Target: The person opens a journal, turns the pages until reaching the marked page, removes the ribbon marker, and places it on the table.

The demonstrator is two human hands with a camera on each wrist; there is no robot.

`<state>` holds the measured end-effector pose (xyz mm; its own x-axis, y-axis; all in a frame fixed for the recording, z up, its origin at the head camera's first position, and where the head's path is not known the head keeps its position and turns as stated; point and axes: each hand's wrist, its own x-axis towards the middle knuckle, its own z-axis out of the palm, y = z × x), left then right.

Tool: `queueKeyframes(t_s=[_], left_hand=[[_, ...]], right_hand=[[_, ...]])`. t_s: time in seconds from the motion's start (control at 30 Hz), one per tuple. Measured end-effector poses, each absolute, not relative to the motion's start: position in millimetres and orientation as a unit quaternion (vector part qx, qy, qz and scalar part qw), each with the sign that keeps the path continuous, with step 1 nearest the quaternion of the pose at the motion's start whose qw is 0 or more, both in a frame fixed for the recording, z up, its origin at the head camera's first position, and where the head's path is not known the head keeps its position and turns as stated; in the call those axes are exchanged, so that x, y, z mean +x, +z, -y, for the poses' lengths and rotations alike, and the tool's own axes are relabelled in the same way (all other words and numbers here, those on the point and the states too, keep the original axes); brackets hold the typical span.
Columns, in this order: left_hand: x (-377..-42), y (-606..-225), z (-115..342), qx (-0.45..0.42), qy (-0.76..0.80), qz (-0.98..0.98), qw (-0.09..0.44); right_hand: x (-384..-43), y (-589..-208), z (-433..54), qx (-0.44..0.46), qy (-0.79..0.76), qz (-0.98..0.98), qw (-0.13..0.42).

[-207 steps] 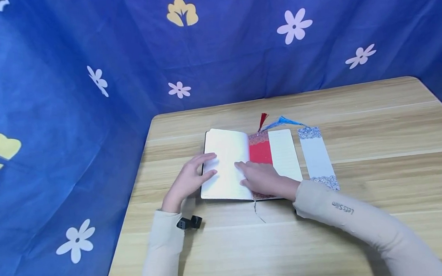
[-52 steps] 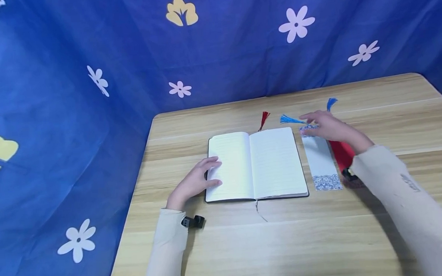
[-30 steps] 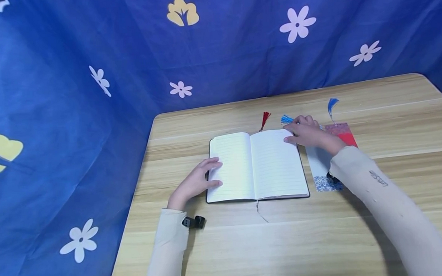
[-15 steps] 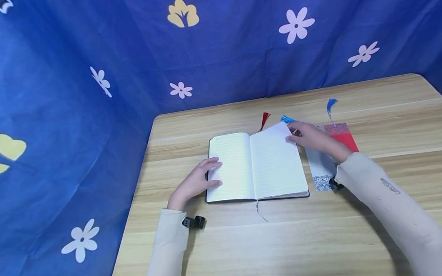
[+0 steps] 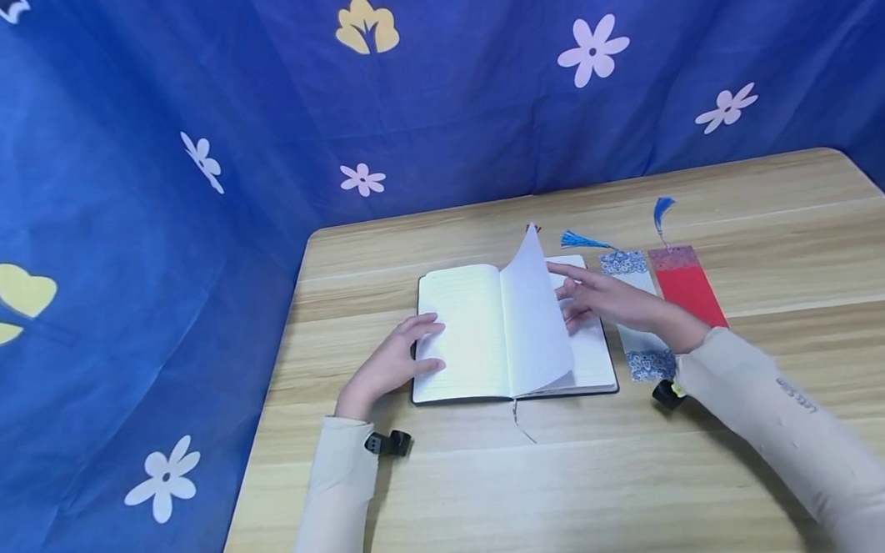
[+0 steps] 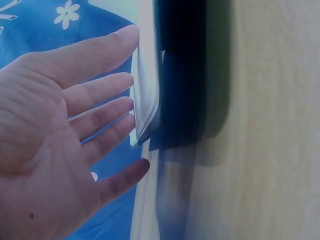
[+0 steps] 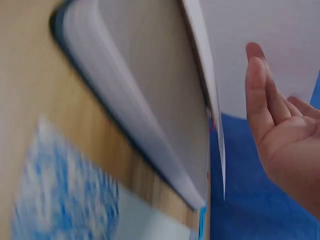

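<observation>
An open lined notebook lies on the table. My left hand rests at its left edge with fingertips and thumb on the left page; in the left wrist view, its fingers are spread along the edge. One right-hand leaf stands raised and curved. Behind that leaf is my right hand, its fingers against the leaf's back; the right wrist view shows these fingers extended. Right of the notebook lie a white bookmark with blue pattern and a red bookmark. The right forearm covers part of both.
Light blue and darker blue tassels extend from the bookmarks toward the back. A red tassel shows behind the raised leaf. A thin ribbon hangs from the notebook's front. A blue patterned curtain borders the table.
The red bookmark left the notebook and now lies beyond the white one. My right hand moved to the notebook, lifted a right-hand leaf and swung it leftward. The left hand stayed on the left page.
</observation>
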<state>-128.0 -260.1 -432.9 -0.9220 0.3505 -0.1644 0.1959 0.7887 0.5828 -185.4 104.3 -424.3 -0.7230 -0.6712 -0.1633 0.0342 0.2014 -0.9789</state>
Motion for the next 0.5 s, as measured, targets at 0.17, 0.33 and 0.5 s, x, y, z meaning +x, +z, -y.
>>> queueKeyframes(t_s=[0.17,0.33,0.5], left_hand=[[-127.4,-429.1,263.9,0.148,0.292,-0.939,0.109],[-128.6,-424.1,271.7,0.139,0.311,-0.936,0.088],[-127.9,-418.9,280.8,0.112,0.334,-0.933,0.073]], right_hand=[[-174.1,-428.5,-80.9,-0.248,-0.565,-0.712,0.336],[-162.6,-436.6,-51.6,-0.298,-0.480,-0.762,0.315],[-148.5,-438.0,-28.7,-0.332,-0.390,-0.821,0.252]])
